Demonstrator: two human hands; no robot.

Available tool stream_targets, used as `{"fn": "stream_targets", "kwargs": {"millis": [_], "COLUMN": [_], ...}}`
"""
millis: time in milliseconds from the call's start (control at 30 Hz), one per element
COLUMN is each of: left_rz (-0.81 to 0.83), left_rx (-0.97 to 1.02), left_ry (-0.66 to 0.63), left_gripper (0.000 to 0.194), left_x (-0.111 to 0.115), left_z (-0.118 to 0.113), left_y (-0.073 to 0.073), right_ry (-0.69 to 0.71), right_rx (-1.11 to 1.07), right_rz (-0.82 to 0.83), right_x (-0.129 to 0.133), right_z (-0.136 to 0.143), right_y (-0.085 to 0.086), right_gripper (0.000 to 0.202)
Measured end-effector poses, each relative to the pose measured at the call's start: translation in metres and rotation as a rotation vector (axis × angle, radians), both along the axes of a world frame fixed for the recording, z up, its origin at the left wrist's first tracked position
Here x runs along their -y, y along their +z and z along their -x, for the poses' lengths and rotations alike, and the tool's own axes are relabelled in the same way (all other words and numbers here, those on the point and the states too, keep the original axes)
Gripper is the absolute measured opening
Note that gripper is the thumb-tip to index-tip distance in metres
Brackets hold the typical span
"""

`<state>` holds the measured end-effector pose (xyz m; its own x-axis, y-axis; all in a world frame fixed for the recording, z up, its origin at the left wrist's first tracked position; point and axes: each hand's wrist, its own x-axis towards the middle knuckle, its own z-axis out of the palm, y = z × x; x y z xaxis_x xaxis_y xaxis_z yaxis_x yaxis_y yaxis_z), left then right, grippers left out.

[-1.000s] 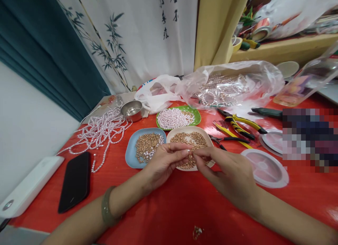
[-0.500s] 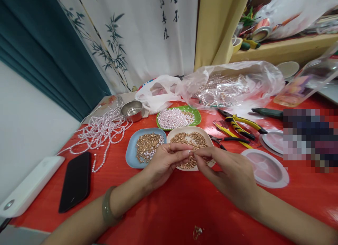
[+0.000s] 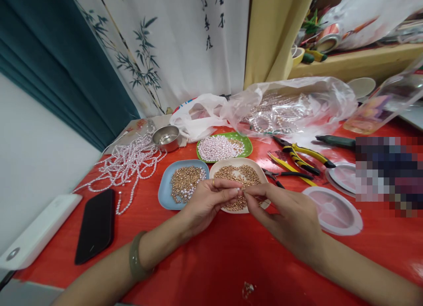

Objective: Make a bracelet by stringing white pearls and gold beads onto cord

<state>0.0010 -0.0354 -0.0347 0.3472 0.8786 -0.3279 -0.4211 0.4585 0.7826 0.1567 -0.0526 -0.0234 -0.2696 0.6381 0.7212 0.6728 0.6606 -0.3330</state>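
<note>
My left hand (image 3: 208,198) and my right hand (image 3: 286,211) meet fingertip to fingertip over the near edge of a cream plate (image 3: 216,168) of gold beads (image 3: 251,176). Thumb and forefinger of the left pinch a tiny whitish piece, perhaps a pearl bead (image 3: 239,190). The right hand's thumb and forefinger are pressed together right beside it; whatever lies in them is too small to make out. Left of the cream plate is a blue plate (image 3: 163,193) with gold pieces and pearl beads. Behind both, a green plate (image 3: 247,149) carries pearl beads (image 3: 216,148).
Strands of pearl beads (image 3: 132,163) and a steel bowl (image 3: 166,138) lie at the left, with a black phone (image 3: 95,226) nearer. To the right are yellow-black pliers (image 3: 300,156), smaller cutters (image 3: 277,176) and white spools (image 3: 333,211). Plastic bags (image 3: 291,105) fill the back. A small trinket (image 3: 247,289) lies in front.
Both hands keep nearly the same pinch over the cream plate. The whole view has shifted very slightly; nothing else has visibly moved.
</note>
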Motion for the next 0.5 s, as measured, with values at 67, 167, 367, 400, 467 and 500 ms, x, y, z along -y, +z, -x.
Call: {"fn": "stream_targets", "kwargs": {"millis": [67, 167, 367, 400, 467, 500], "left_rz": [-0.006, -0.006, 0.019, 0.019, 0.016, 0.015], "left_rx": [-0.001, -0.007, -0.014, -0.013, -0.01, -0.008], "left_ry": [-0.004, -0.004, -0.002, -0.003, -0.003, -0.003], "left_gripper": [0.014, 0.015, 0.016, 0.016, 0.015, 0.015], "left_x": [-0.0001, 0.0001, 0.001, 0.001, 0.0012, 0.0013], "left_z": [0.0002, 0.0006, 0.0006, 0.0004, 0.0001, -0.0001], "left_y": [-0.0009, -0.0016, -0.0007, -0.0005, -0.0002, 0.0], "right_ry": [0.005, 0.01, 0.025, 0.024, 0.024, 0.022], "right_rx": [-0.002, -0.005, -0.007, -0.006, 0.001, 0.008], "right_rz": [0.016, 0.031, 0.031, 0.022, 0.005, -0.004], "right_x": [0.0002, 0.0003, 0.0002, 0.0002, 0.0004, 0.0006], "right_z": [0.0001, 0.0005, 0.0013, 0.0014, 0.0013, 0.0013], "right_y": [-0.0002, -0.0001, -0.0001, 0.0, 0.0005, 0.0007], "right_gripper": [0.014, 0.015, 0.016, 0.016, 0.016, 0.015]}}
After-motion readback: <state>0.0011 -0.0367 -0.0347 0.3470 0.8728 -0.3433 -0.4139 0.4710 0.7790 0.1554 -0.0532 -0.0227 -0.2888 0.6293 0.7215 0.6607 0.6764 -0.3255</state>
